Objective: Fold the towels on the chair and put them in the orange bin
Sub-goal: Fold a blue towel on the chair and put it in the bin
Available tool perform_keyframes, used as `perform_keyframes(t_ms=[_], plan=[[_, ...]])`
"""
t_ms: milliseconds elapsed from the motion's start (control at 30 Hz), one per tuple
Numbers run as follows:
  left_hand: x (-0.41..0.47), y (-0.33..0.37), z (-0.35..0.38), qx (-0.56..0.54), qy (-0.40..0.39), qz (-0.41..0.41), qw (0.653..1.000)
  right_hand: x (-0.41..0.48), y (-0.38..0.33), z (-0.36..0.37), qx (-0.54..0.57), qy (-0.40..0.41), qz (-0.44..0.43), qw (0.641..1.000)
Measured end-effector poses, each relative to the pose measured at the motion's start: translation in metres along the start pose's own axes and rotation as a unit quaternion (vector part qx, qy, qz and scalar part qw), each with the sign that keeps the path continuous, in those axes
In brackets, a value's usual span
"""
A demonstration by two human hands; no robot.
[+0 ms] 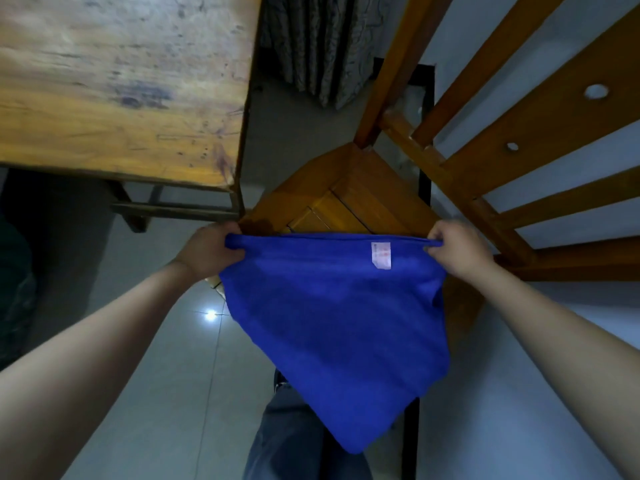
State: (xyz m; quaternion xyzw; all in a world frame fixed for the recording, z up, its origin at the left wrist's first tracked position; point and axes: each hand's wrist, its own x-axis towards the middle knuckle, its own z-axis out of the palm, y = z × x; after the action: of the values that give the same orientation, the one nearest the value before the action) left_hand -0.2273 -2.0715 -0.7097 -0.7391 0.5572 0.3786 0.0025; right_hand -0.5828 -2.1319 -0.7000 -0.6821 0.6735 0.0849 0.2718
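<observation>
Holding blue towel [332, 317] taut | left hand [207, 251], right hand [457, 251] grip top corners | over chair [346, 202]

Dim, soft, wide-angle warp; lamp glare on floor tiles [166, 358].

A scratched, stained wooden worktop [114, 81] fills the upper left, with its crossbar [173, 209] below. A grey patterned curtain [318, 46] hangs at top middle. Pale floor tiles [166, 375] carry a bright light spot [209, 316]. Blue jeans [291, 438] show at the bottom.
</observation>
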Motion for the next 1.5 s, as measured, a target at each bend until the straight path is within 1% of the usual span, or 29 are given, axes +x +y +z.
perform_keyframes(t_ms=[67, 133, 167, 233, 300, 400, 500, 600, 733, 800, 867, 933, 1000, 1100, 1167, 1267, 1367, 1400, 1467, 1500], plan=[[-0.018, 0.006, -0.013, -0.029, 0.004, 0.009, 1.000, -0.015, -0.002, -0.017, 0.077, -0.033, 0.025, 0.996], [-0.040, 0.010, -0.029, -0.049, -0.013, 0.012, 0.999, -0.032, -0.003, -0.041, 0.135, -0.051, 0.035, 0.989], [-0.051, 0.012, -0.039, -0.049, -0.033, 0.019, 0.998, -0.041, -0.003, -0.055, 0.160, -0.064, 0.035, 0.984], [-0.076, 0.017, -0.060, -0.009, -0.057, 0.057, 0.997, -0.065, -0.007, -0.083, 0.194, -0.101, 0.019, 0.976], [-0.102, 0.024, -0.083, -0.003, -0.042, 0.094, 0.995, -0.088, -0.010, -0.113, 0.217, -0.131, -0.003, 0.967], [-0.138, 0.037, -0.119, -0.088, -0.009, 0.107, 0.990, -0.116, -0.017, -0.163, 0.261, -0.157, -0.051, 0.951], [-0.169, 0.053, -0.154, -0.183, 0.016, 0.134, 0.974, -0.139, -0.019, -0.209, 0.332, -0.148, -0.101, 0.926], [-0.188, 0.070, -0.178, -0.204, 0.052, 0.184, 0.960, -0.158, -0.022, -0.238, 0.370, -0.129, -0.137, 0.910], [-0.212, 0.076, -0.174, -0.152, 0.112, 0.284, 0.940, -0.185, -0.018, -0.246, 0.360, -0.090, -0.158, 0.915], [-0.218, 0.067, -0.153, -0.114, 0.137, 0.321, 0.930, -0.189, -0.009, -0.227, 0.366, -0.071, -0.153, 0.915], [-0.220, 0.052, -0.118, -0.053, 0.151, 0.341, 0.926, -0.191, 0.003, -0.190, 0.361, -0.052, -0.119, 0.923], [-0.217, 0.036, -0.075, 0.005, 0.151, 0.318, 0.936, -0.189, 0.015, -0.143, 0.352, -0.041, -0.074, 0.932], [-0.209, 0.013, -0.026, 0.040, 0.141, 0.281, 0.948, -0.184, 0.030, -0.088, 0.340, -0.029, -0.017, 0.940], [-0.198, -0.022, 0.039, 0.049, 0.113, 0.222, 0.967, -0.181, 0.046, -0.014, 0.292, -0.026, 0.051, 0.955], [-0.194, -0.035, 0.068, 0.031, 0.088, 0.180, 0.979, -0.183, 0.053, 0.019, 0.271, -0.038, 0.089, 0.958], [-0.198, -0.040, 0.091, -0.014, 0.037, 0.105, 0.994, -0.187, 0.057, 0.040, 0.235, -0.060, 0.128, 0.962], [-0.203, -0.041, 0.092, -0.035, -0.003, 0.030, 0.999, -0.187, 0.057, 0.039, 0.220, -0.078, 0.150, 0.961], [-0.203, -0.042, 0.090, -0.057, -0.029, 0.004, 0.998, -0.185, 0.057, 0.037, 0.220, -0.090, 0.155, 0.959], [-0.201, -0.042, 0.083, -0.139, -0.066, -0.055, 0.987, -0.180, 0.056, 0.031, 0.235, -0.106, 0.163, 0.952], [-0.198, -0.041, 0.077, -0.196, -0.067, -0.083, 0.975, -0.176, 0.055, 0.027, 0.250, -0.108, 0.170, 0.947]])
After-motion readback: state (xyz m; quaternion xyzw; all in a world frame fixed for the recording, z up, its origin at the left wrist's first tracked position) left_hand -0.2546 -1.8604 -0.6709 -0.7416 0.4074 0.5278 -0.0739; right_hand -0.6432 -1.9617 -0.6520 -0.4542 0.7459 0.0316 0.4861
